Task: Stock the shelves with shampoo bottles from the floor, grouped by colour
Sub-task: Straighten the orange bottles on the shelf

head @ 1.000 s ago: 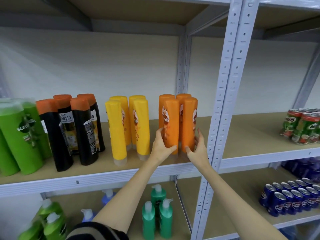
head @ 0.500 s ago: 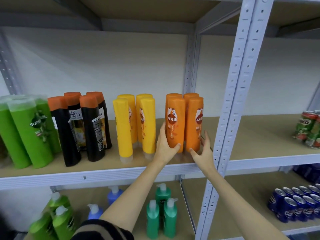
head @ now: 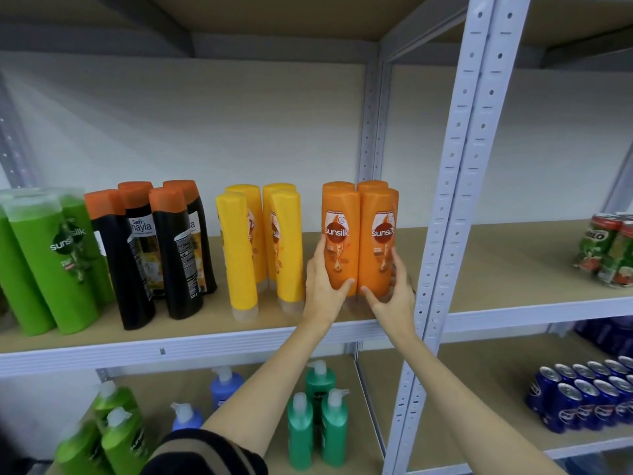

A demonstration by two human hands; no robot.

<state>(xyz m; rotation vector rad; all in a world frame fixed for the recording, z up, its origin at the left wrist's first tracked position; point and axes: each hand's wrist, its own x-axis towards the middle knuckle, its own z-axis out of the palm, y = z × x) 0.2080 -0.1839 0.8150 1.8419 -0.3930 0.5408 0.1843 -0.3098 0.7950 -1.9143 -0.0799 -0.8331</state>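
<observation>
Glossy orange plastic bottles [head: 359, 238], rounded caps, on fibreboard shelf [head: 205, 323]; left hand [head: 322, 286] and right hand [head: 394, 293] curled round front pair.

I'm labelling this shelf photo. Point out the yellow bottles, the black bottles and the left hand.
yellow bottles [head: 239, 248]: head view, front bottle's body.
black bottles [head: 178, 255]: head view, front bottle's label.
left hand [head: 322, 286]: head view, back of hand.

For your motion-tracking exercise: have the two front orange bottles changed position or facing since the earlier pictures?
Yes. The front orange bottles have turned, labels now facing forward, while staying just left of the grey upright, held between left hand and right hand.
</observation>
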